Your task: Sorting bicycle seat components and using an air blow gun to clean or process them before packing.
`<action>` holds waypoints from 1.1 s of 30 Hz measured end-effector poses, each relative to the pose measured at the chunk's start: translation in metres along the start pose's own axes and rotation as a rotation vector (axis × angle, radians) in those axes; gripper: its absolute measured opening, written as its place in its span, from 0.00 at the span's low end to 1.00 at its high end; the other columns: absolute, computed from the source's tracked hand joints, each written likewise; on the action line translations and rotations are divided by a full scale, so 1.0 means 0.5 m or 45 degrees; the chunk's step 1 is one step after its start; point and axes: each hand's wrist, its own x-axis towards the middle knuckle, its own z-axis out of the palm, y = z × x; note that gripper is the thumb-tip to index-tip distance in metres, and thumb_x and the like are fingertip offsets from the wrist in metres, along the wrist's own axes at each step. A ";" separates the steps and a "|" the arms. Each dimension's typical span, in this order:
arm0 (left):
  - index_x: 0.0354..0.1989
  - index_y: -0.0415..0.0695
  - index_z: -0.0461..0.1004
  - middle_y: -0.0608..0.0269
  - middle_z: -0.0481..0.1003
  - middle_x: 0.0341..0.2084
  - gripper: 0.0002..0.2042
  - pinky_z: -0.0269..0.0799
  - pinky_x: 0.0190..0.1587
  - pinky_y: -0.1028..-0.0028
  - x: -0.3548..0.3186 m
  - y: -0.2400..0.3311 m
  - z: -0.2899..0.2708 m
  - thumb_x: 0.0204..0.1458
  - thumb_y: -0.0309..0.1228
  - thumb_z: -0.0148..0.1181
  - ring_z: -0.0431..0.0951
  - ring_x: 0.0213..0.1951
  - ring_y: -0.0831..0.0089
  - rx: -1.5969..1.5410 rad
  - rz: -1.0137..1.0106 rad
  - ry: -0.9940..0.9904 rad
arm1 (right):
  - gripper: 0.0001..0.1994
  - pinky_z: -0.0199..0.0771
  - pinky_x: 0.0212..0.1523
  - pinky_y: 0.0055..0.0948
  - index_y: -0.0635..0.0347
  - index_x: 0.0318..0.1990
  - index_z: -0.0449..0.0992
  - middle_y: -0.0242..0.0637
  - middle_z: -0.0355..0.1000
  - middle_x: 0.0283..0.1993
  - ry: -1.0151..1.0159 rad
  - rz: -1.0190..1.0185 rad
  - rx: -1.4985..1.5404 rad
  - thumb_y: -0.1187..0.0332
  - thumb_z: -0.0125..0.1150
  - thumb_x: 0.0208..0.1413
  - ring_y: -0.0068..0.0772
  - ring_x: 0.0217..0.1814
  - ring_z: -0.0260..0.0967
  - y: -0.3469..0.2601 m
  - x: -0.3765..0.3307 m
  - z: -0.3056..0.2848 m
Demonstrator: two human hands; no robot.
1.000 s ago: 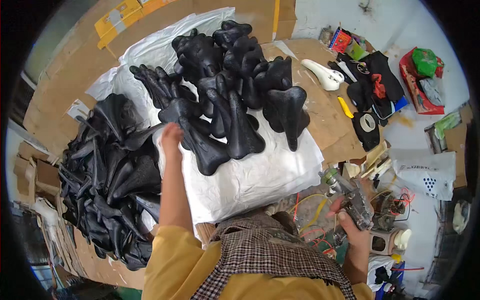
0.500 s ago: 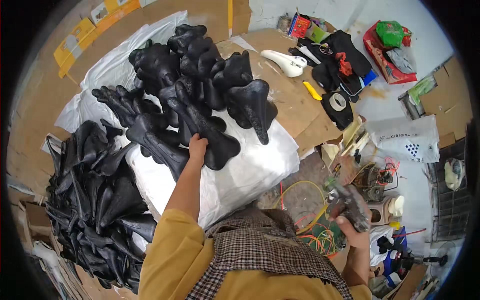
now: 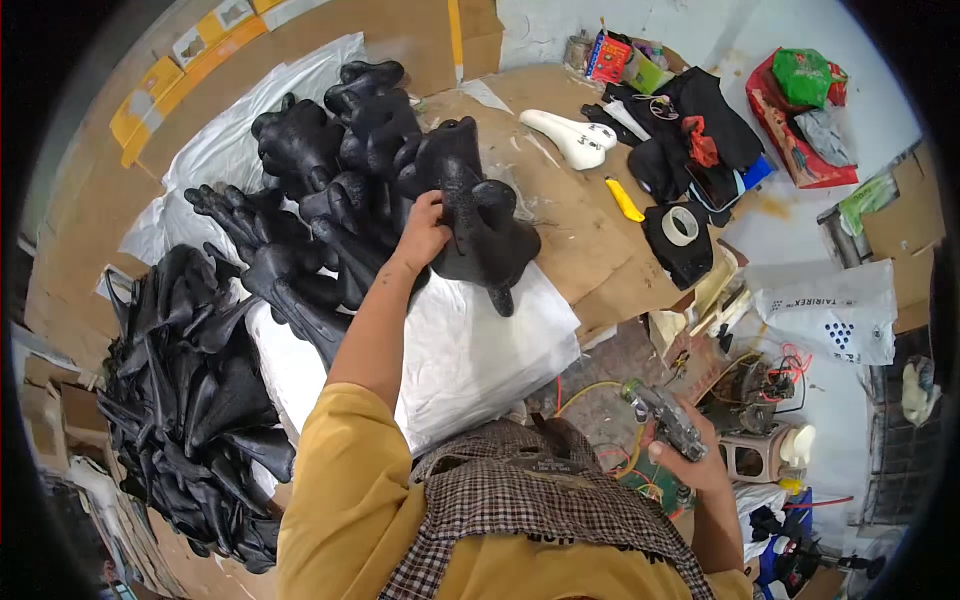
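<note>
My left hand (image 3: pixel 426 236) is closed on the side of a black bicycle saddle (image 3: pixel 490 243) lying on top of the pile at its right end. More black saddles (image 3: pixel 375 125) with a speckled surface lie heaped to the left and beyond it. Under them a white sheet (image 3: pixel 490 370) covers a bulky, block-like support. Off to the right, away from the saddles, my right hand (image 3: pixel 692 450) is wrapped round a dark grey hand tool (image 3: pixel 672 425) with a greenish end. The tool's exact kind is hard to make out.
A large heap of black saddle shells (image 3: pixel 190 400) stands at the left. Beyond the pile, cardboard (image 3: pixel 540 230) carries a white saddle (image 3: pixel 572 137), a yellow-handled cutter (image 3: pixel 625 200) and a tape roll (image 3: pixel 680 226). Coloured hoses and a machine (image 3: pixel 745 395) are at lower right.
My left hand has moved up and right, shifting the saddle from the white sheet's near side onto the right end of the pile. My right hand has turned the tool and moved slightly left.
</note>
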 end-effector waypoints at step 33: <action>0.41 0.39 0.70 0.61 0.73 0.36 0.22 0.64 0.46 0.71 0.005 0.157 0.118 0.30 0.19 0.51 0.71 0.40 0.65 -1.150 -1.027 0.208 | 0.29 0.68 0.42 0.22 0.70 0.54 0.61 0.32 0.71 0.36 -0.088 -0.029 0.207 0.77 0.64 0.42 0.20 0.38 0.68 0.106 0.159 -0.175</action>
